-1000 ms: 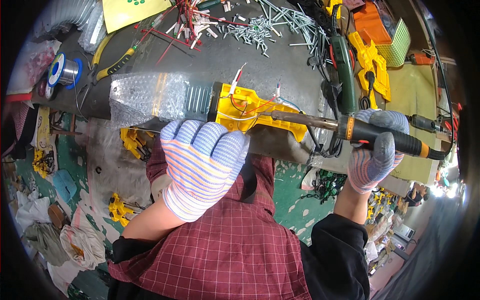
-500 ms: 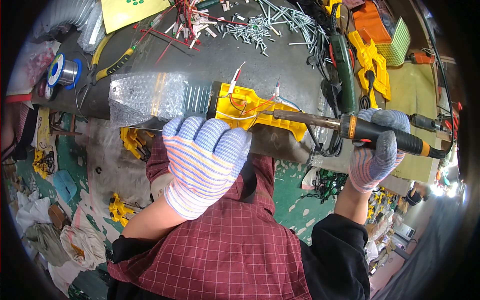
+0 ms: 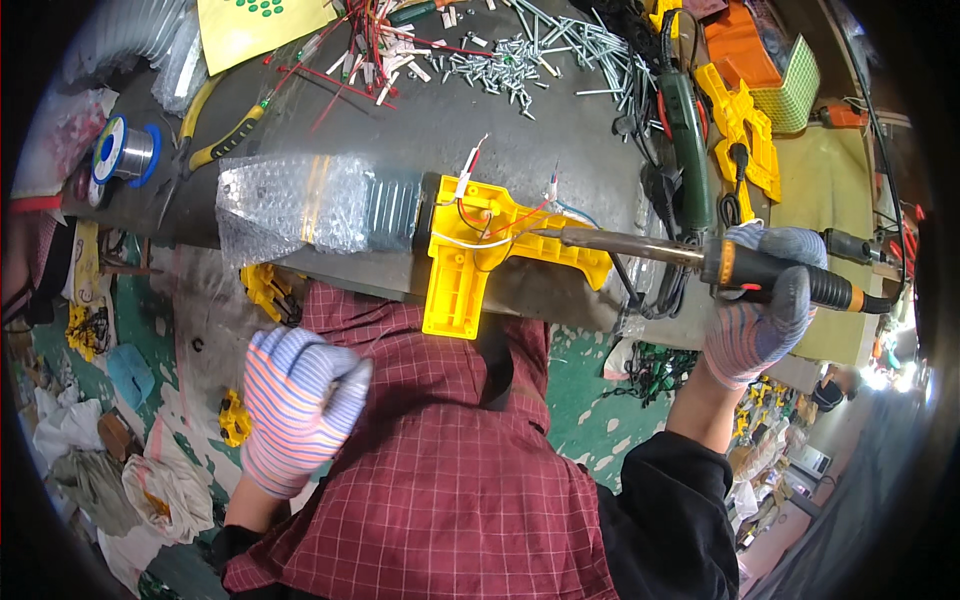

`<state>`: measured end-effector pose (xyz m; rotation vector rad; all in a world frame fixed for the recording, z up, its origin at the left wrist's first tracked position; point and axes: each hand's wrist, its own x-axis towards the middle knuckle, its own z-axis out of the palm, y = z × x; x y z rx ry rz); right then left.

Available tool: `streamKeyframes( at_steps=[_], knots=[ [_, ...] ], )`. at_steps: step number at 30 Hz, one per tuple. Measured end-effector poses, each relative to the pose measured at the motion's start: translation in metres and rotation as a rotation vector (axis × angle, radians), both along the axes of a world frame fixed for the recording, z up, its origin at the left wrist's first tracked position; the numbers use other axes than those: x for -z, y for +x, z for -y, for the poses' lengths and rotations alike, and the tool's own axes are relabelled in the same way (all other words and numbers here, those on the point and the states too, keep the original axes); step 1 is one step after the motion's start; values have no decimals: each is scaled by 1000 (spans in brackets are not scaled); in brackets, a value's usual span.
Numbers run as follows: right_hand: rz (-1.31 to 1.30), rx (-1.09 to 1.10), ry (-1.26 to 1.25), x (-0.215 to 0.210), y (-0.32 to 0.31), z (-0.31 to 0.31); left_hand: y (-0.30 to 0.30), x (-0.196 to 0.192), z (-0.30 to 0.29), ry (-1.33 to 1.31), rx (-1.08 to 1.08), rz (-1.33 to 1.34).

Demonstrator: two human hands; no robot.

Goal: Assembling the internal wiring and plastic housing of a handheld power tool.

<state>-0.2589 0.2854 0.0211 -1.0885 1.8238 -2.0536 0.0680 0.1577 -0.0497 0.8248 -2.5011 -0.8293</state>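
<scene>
My right hand (image 3: 765, 300), in a striped knit glove, grips a soldering iron (image 3: 790, 280) by its black and orange handle. The iron's metal barrel points left, its tip over a yellow plastic tool housing (image 3: 458, 285). Red, white and blue wires (image 3: 490, 238) run inside the housing, with stripped ends standing up. A metal cylinder in bubble wrap (image 3: 300, 205) adjoins the housing on the left. Below it, apart from the housing, my gloved left hand (image 3: 300, 405) is held with curled fingers in front of my lap; whatever is inside them is hidden.
A solder spool (image 3: 125, 152) and yellow-black pliers (image 3: 225, 140) lie at the left of the dark bench. Screws (image 3: 510, 70) and red wires with white sleeves (image 3: 375, 50) are heaped at the back. A green tool (image 3: 687, 150) and another yellow housing (image 3: 745, 130) stand right.
My left hand has left the housing and moved down and left, uncovering the housing's lower part. The soldering iron has shifted slightly right and down in my right hand.
</scene>
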Motion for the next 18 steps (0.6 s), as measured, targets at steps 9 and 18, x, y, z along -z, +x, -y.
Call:
streamKeyframes(
  at_steps=[9,18],
  knots=[
    [146,83,-42,-17,-23,64,-7,111,-2,-149,-38,331],
    [-448,-64,73,10,-58,191,18,63,3,61,111,-109]
  ],
)
